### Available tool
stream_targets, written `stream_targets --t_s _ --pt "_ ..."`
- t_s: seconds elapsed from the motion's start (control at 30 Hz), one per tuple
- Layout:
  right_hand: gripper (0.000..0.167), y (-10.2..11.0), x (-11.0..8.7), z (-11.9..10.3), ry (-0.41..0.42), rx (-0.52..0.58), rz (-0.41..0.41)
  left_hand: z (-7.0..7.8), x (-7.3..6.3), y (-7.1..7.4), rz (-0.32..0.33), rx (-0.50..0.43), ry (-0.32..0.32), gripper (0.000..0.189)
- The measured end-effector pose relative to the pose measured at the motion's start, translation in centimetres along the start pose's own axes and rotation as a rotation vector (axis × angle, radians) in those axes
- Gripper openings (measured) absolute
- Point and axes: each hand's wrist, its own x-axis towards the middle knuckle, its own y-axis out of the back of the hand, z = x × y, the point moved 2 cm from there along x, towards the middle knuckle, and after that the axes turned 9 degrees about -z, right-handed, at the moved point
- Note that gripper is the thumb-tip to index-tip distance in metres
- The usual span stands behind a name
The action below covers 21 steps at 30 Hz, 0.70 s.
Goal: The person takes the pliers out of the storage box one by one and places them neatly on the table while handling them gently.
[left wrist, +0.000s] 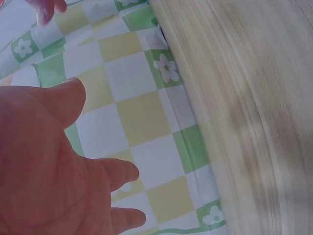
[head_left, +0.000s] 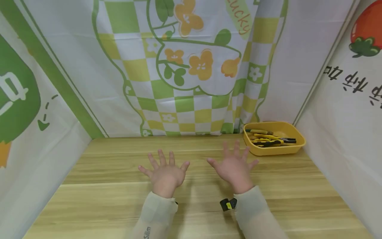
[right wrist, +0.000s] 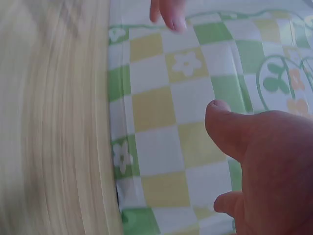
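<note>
My left hand [head_left: 167,174] is held above the wooden table [head_left: 119,199], its fingers spread and straight, with nothing in it. To its right, my right hand [head_left: 234,169] is likewise spread over the table and holds nothing. The two hands are apart. Closest to the right hand is a yellow plastic basket [head_left: 293,151] at the back right, with several yellow-and-black hand tools in it; among them are pliers [head_left: 287,140]. In the left wrist view the left thumb [left wrist: 68,100] stands out against the checked cloth; the right thumb [right wrist: 225,127] shows similarly in the right wrist view.
A checked green, yellow and white curtain [head_left: 185,109] hangs along the table's back edge. White printed cloth walls stand at the left [head_left: 68,132] and right [head_left: 334,132]. A black strap with a buckle [head_left: 228,204] sticks out at the right cuff.
</note>
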Motion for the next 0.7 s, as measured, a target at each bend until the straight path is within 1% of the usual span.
stream_targets --t_s 0.1,0.33,0.43,0.57,0.7 --pt "0.114 0.4 0.3 1.2 -0.005 0.013 0.016 0.0 0.0 0.0 0.003 -0.003 -0.003 0.086" --pt "0.116 1.9 0.8 4.0 -0.005 0.076 0.025 0.0 0.0 0.1 -0.018 -0.007 -0.006 0.085" --pt "0.117 2.5 1.3 5.6 0.002 0.096 0.043 -0.4 0.0 0.2 -0.029 -0.015 0.0 0.085" --pt "0.117 3.4 2.0 8.3 0.014 0.115 0.077 -1.2 0.0 0.3 -0.039 -0.025 0.012 0.086" --pt "0.117 4.6 2.5 10.7 -0.004 0.139 0.095 -1.8 0.1 0.3 -0.032 -0.022 0.01 0.089"
